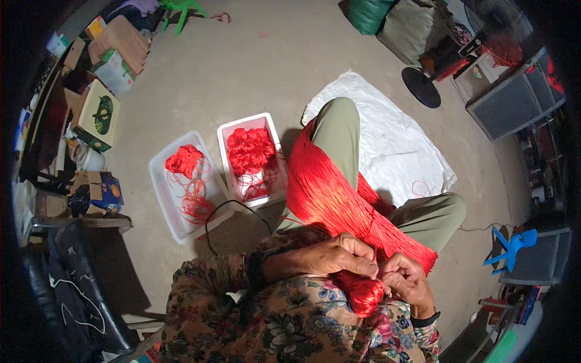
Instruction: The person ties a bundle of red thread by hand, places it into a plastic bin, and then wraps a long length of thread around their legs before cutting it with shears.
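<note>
A long hank of shiny red cord (339, 193) lies across my lap, spread over both knees. Its near end gathers into a tight red bundle (365, 296) against my floral shirt. My left hand (346, 255) is closed, thumb and fingers pinched on red cord just above that bundle. Close beside it, my right hand (407, 279) is also closed, with its fingertips pinched at the bundle's right side. The fingertips of the two hands nearly meet, and the thin strand between them is too small to make out fully.
Two white plastic tubs (158, 181) (223, 128) with tangled red cord stand on the floor to the left. A white sack (393, 139) lies beyond my knees. Boxes (91, 124) line the left side; a black fan (422, 88) and a blue stool (511, 249) are at right.
</note>
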